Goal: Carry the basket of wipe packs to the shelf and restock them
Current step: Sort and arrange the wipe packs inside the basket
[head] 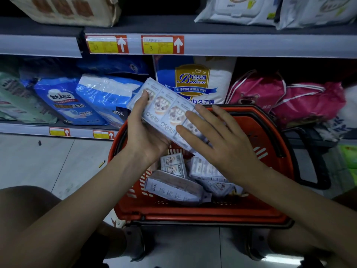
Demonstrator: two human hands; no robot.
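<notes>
The red basket (202, 216) stood on the floor (38, 161), close against the shelf (29, 130), and held several loose wipe packs (173, 187) lying at odd angles. Above it, the left hand (146, 132) gripped a strip of packs (166, 111) from below, its fingers curled beneath and its thumb on top. The right hand (218, 140) lay flat on the strip, fingers straight and spread, grasping nothing. Behind, the shelf carried blue packs (65, 101) marked "Dr.P" and "XL", a white bag (193, 82) reading "Baileen", and pink bags (289, 101). One of the price tags (162, 44) higher up showed a "3".
</notes>
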